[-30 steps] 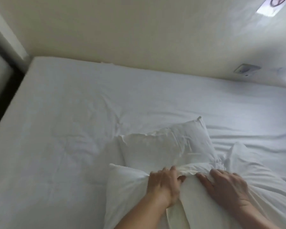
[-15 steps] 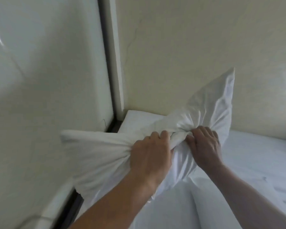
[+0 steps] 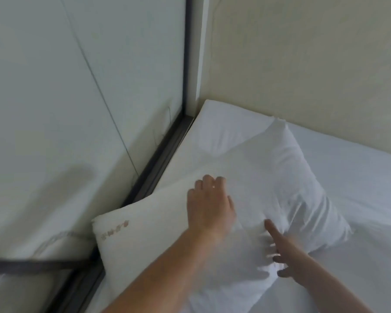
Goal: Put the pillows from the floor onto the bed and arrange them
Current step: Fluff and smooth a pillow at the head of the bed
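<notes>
A white pillow (image 3: 280, 177) lies flat on the white bed (image 3: 359, 188), angled into the bed's far left corner, with small reddish lettering near its left end. My left hand (image 3: 209, 204) hovers or rests over the pillow's middle, fingers loosely curled, gripping nothing. My right hand (image 3: 278, 247) lies on the pillow's near edge with its fingers spread and the forefinger stretched out. Both forearms come in from the bottom of the head view. No other pillow shows.
A pale wall panel (image 3: 77, 109) with a dark metal frame (image 3: 167, 145) runs along the bed's left side. A cream wall (image 3: 303, 64) stands behind the bed's head. The bed sheet stretches away to the right.
Half a second ago both hands held the pillow bunched up in the air near the corner. Now it lies flat on the bed and both hands have let go.
</notes>
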{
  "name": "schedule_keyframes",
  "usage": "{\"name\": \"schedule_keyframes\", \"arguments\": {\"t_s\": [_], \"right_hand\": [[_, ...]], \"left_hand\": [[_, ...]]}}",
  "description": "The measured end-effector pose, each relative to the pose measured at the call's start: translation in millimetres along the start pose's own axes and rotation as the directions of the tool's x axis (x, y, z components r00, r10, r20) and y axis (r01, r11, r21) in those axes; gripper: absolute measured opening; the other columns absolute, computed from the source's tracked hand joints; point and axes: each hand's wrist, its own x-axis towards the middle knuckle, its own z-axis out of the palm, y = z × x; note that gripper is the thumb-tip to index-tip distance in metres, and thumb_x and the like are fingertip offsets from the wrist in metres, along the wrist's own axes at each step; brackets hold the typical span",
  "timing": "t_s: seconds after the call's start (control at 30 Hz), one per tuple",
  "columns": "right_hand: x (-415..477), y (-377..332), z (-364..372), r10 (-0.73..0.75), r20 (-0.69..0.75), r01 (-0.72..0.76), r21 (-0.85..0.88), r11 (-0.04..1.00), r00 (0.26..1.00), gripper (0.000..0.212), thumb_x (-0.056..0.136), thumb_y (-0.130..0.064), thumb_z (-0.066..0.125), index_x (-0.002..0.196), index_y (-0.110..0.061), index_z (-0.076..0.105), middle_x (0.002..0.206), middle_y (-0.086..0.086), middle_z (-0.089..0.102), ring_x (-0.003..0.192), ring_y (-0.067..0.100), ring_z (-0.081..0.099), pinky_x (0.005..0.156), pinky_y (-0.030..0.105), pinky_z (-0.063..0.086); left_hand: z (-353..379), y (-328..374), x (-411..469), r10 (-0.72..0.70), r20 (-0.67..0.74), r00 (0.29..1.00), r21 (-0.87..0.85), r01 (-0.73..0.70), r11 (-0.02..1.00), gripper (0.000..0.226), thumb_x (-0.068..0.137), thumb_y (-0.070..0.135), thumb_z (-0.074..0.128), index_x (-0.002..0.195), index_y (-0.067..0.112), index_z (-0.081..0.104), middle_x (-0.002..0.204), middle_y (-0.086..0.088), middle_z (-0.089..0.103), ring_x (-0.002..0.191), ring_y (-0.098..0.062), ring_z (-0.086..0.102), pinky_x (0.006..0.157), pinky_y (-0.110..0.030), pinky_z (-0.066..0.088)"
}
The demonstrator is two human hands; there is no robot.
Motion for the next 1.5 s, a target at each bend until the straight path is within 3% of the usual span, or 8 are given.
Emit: {"name": "schedule_keyframes", "arguments": {"t_s": [0.17, 0.43, 0.83, 0.93, 1.13, 1.3, 1.4, 1.5], "right_hand": [[38, 8, 25, 0.048, -0.061, -0.026, 0.322, 0.947, 0.997, 0.150, 0.025, -0.076, 0.081, 0.149, -0.017, 0.021, 0.152, 0.012, 0.034, 0.134, 0.045, 0.037, 0.099, 0.071, 0.030], [38, -33, 22, -0.166, -0.437, 0.371, 0.438, 0.819, 0.884, 0.069, 0.067, -0.018, 0.084, 0.127, -0.015, 0.051, 0.111, 0.009, 0.058, 0.107, 0.032, 0.059, 0.099, 0.049, 0.047], [14, -146, -53, -0.670, -0.447, 0.536, -0.403, 0.742, 0.593, 0.018, 0.084, -0.020, 0.054, 0.100, -0.014, 0.059, 0.093, 0.008, 0.064, 0.097, 0.037, 0.059, 0.080, 0.042, 0.047], [10, -149, -26, -0.800, -0.239, 0.623, -0.520, 0.584, 0.550, 0.035, 0.095, -0.019, 0.044, 0.124, -0.026, 0.061, 0.124, 0.003, 0.065, 0.118, 0.030, 0.053, 0.100, 0.043, 0.041], [22, -81, -4, -0.644, -0.136, 0.542, -0.427, 0.724, 0.753, 0.040, 0.091, -0.027, 0.054, 0.131, -0.023, 0.056, 0.127, 0.002, 0.062, 0.118, 0.025, 0.055, 0.096, 0.035, 0.044], [3, -22, 3, -0.555, -0.103, 0.450, -0.475, 0.757, 0.825, 0.050, 0.088, -0.038, 0.057, 0.135, -0.020, 0.052, 0.138, 0.005, 0.051, 0.123, 0.028, 0.050, 0.098, 0.038, 0.040], [-29, -4, 17, -0.589, -0.161, 0.464, -0.467, 0.753, 0.792, 0.056, 0.085, -0.044, 0.062, 0.136, -0.022, 0.049, 0.131, 0.004, 0.055, 0.118, 0.023, 0.053, 0.096, 0.038, 0.044], [-72, 29, 59, -0.235, -0.077, 0.247, 0.306, 0.919, 0.969, 0.046, 0.083, -0.041, 0.069, 0.113, -0.007, 0.061, 0.093, 0.008, 0.073, 0.074, 0.021, 0.070, 0.062, 0.033, 0.054]], "left_hand": [[59, -121, 49, -0.445, 0.348, 0.825, 0.188, 0.403, 0.896, 0.116, 0.055, 0.094, 0.036, 0.148, 0.025, 0.022, 0.151, -0.006, 0.036, 0.140, -0.031, 0.029, 0.111, -0.063, 0.007], [67, -97, 51, -0.330, 0.112, 0.937, -0.152, 0.344, 0.927, 0.043, 0.087, 0.060, 0.048, 0.092, 0.018, 0.043, 0.087, 0.004, 0.058, 0.079, -0.026, 0.052, 0.080, -0.040, 0.036], [58, 35, -60, -0.050, 0.186, 0.981, -0.128, 0.074, 0.989, 0.069, 0.081, 0.073, 0.028, 0.089, 0.019, 0.069, 0.084, -0.003, 0.075, 0.081, -0.016, 0.071, 0.066, -0.025, 0.051], [61, 41, -51, 0.032, 0.591, 0.806, -0.068, 0.011, 0.998, 0.050, 0.093, 0.050, 0.036, 0.102, 0.013, 0.068, 0.109, -0.008, 0.071, 0.107, -0.023, 0.064, 0.089, -0.028, 0.046], [48, -33, 4, -0.210, 0.804, 0.557, 0.241, 0.018, 0.970, 0.053, 0.077, 0.058, 0.051, 0.077, 0.010, 0.074, 0.071, -0.003, 0.076, 0.066, -0.019, 0.074, 0.069, -0.024, 0.056], [36, -35, 51, 0.024, 0.512, 0.859, 0.398, -0.262, 0.879, 0.047, 0.055, 0.059, 0.074, 0.084, 0.022, 0.068, 0.085, 0.001, 0.070, 0.084, -0.023, 0.065, 0.069, -0.030, 0.043], [51, -19, 78, 0.267, 0.509, 0.818, 0.467, -0.523, 0.713, 0.088, 0.057, 0.041, 0.080, 0.134, 0.026, 0.042, 0.138, -0.010, 0.039, 0.129, -0.033, 0.036, 0.104, -0.049, 0.034], [70, 0, 92, 0.281, 0.672, 0.685, 0.462, -0.685, 0.563, 0.122, 0.062, 0.025, 0.077, 0.149, 0.037, -0.008, 0.161, -0.001, -0.009, 0.147, -0.034, -0.012, 0.113, -0.066, -0.001]]}}
